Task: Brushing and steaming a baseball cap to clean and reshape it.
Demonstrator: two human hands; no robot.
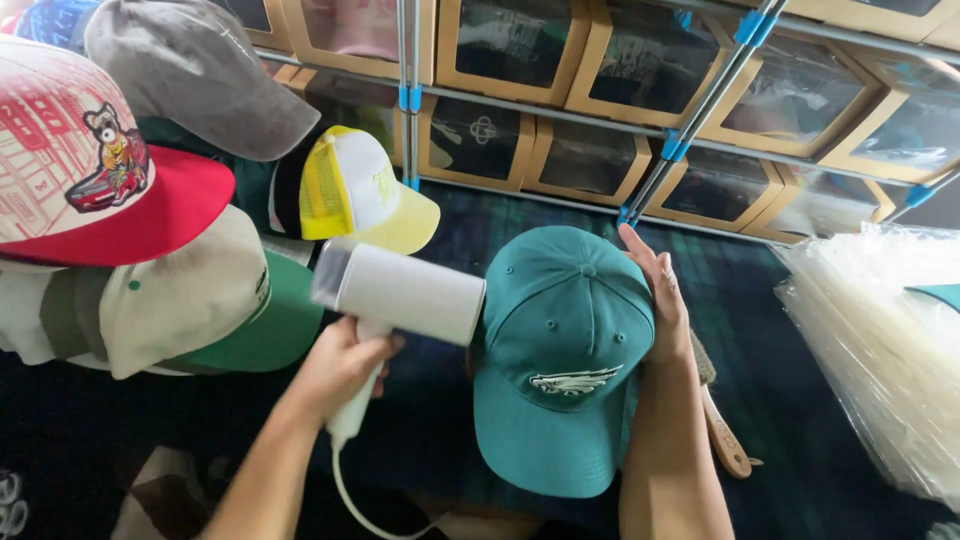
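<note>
The left hand (340, 368) is clenched around the handle of a white steamer (400, 292), its nozzle just beside a teal cap (560, 350). The right hand (662, 295) lies flat against the cap's side. A brush (722, 420), probably wooden, lies beside that forearm. Cardboard boxes (590, 160) line the shelves behind.

The cap (562, 350) under the right hand's fingers (655, 275) is teal, with a white and grey bird emblem. The steamer (400, 292) gripped by the left hand's fingers (345, 362) is white. Beyond those fingers hang a yellow and white cap (355, 190), a grey cap (195, 70), and a red-brimmed white cap (95, 170) with red print. The cloth (790, 400) below looks dark blue-green plaid.
</note>
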